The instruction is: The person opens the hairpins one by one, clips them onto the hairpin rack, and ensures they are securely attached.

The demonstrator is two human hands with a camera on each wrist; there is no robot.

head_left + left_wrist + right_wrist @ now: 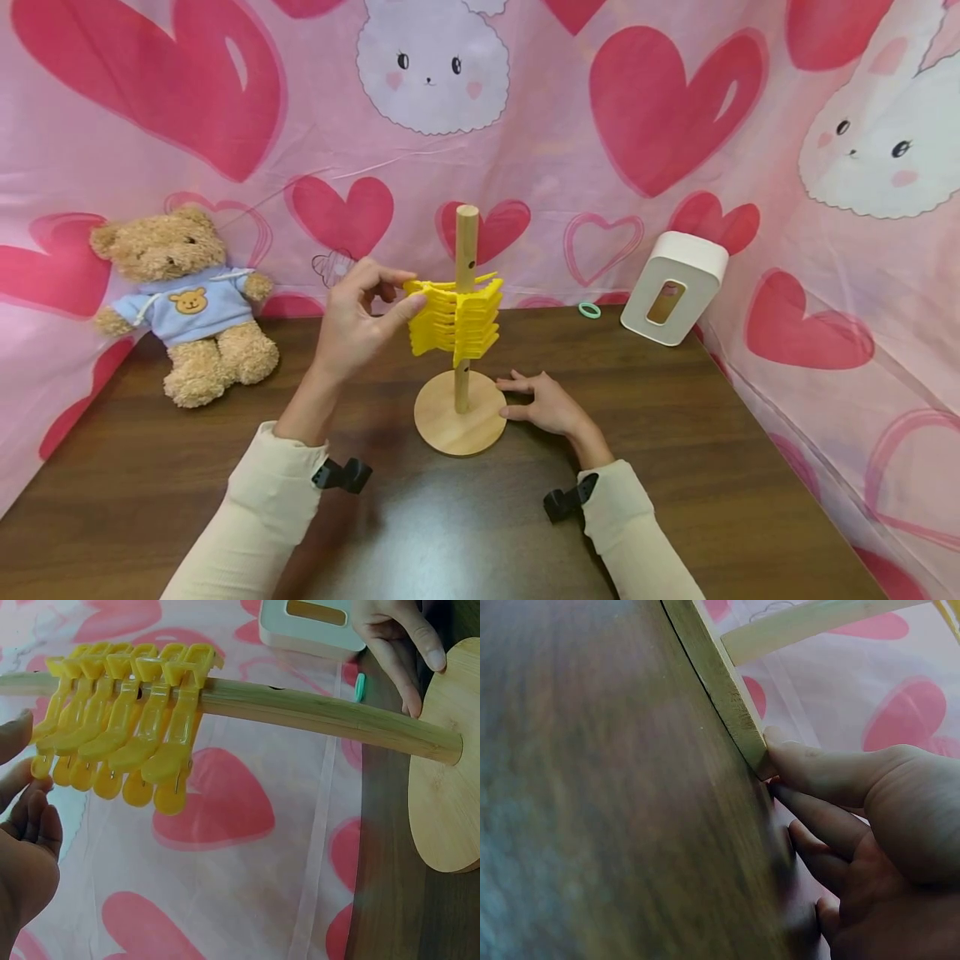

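Several yellow plastic clothespins (112,720) are clamped in a tight row on the upright wooden pole (467,242) of a stand. My left hand (363,312) is at the top of the row, pinching the handle end of the uppermost clothespin (41,761) between thumb and fingers. Low on the right side, my right hand (551,404) holds the rim of the stand's round wooden base (442,425) with thumb and fingers. The right wrist view shows the thumb (810,769) against the base's edge, with the other fingers curled below it near the tabletop.
A teddy bear (191,308) in a blue top sits at the back left. A white box (675,287) with an oval window leans at the back right, beside a small mint-green ring (589,310). Pink heart-patterned cloth (540,167) hangs behind the brown wooden table (450,525).
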